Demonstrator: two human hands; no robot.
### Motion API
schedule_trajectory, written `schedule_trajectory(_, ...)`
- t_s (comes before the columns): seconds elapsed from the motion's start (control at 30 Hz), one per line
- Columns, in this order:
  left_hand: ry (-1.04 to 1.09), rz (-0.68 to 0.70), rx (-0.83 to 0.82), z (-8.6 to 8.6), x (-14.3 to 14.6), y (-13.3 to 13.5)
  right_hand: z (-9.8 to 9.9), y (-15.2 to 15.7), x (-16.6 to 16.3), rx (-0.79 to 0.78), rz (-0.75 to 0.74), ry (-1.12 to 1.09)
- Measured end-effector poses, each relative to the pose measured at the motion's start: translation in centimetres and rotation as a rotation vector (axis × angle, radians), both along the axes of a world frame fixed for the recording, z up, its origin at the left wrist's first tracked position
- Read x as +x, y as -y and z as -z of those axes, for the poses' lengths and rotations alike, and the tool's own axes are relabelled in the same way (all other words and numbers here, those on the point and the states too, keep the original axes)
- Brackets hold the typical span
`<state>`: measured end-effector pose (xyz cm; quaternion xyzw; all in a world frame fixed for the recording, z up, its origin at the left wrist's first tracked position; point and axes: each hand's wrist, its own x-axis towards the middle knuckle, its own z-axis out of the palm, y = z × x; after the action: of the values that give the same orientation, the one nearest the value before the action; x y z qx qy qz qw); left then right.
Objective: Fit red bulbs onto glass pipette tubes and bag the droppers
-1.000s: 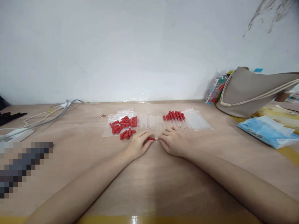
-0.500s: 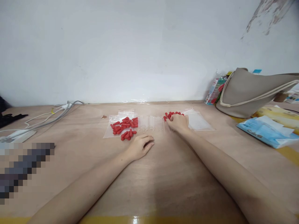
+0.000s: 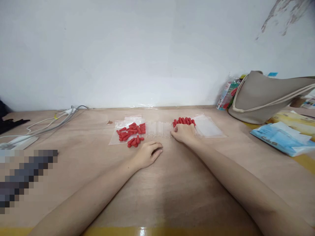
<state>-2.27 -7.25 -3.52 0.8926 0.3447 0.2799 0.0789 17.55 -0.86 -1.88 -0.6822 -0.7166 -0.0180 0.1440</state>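
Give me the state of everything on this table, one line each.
left hand, flat on the table, nothing held
right hand, on the capped droppers, grip hidden
red caps, loose, heaped on a clear bag
glass tubes, uncapped, in a row
capped droppers, side by side
grey bag, slumped on its side

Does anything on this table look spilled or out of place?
A few red caps lie past the edge of their clear bag, loose on the table just beyond the left hand. Up on the wall, top right, paint looks flaked.
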Motion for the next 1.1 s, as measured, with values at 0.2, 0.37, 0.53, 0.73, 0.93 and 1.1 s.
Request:
schedule_trajectory(0.2,-0.056,-0.115,0.129,-0.3,-0.2,-0.3,-0.5,0.3,-0.6,-0.058,0.036,0.027)
schedule_trajectory(0.37,-0.23,-0.424,0.316,-1.1,-1.4,-1.2,-0.1,0.1,-0.8,-0.024,0.063,0.01)
schedule_trajectory(0.53,-0.403,-0.608,0.38,-1.6,-2.5,-2.1,0.3,0.4,-0.8,0.046,0.042,0.036)
schedule_trajectory(0.73,-0.461,-0.562,0.378,-0.5,-3.4,-3.1,1.7,0.6,-0.4,0.4,0.043,0.05)
schedule_trajectory(0.93,-0.333,-0.5,0.404,0.6,-4.0,-3.6,3.3,1.1,0.9,0.626,-0.079,-0.011)
schedule_trajectory(1.1,-0.35,-0.517,0.408,0.2,-3.9,-3.2,3.8,2.8,1.9,0.672,-0.24,-0.045)
